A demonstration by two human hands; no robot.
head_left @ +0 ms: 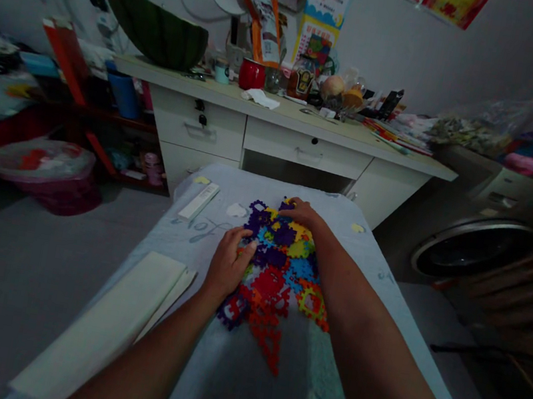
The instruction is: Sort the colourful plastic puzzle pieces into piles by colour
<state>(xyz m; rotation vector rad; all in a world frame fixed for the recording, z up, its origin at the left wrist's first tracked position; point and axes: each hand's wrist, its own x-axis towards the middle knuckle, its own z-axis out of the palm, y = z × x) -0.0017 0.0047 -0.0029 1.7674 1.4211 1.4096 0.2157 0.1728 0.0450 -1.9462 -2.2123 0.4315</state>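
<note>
Colourful interlocking plastic tiles in purple, yellow, blue, green, orange and red lie joined in a flat patch at the middle of a pale blue cloth-covered table. The left hand rests palm down on the patch's near-left edge, fingers stretched loosely over the purple tiles and gripping nothing. The right hand lies on the far edge; its fingertips curl over the tiles, and I cannot tell whether they grip one. A long flat white board lies to the left, a slim white box farther back, and a cream desk beyond.
</note>
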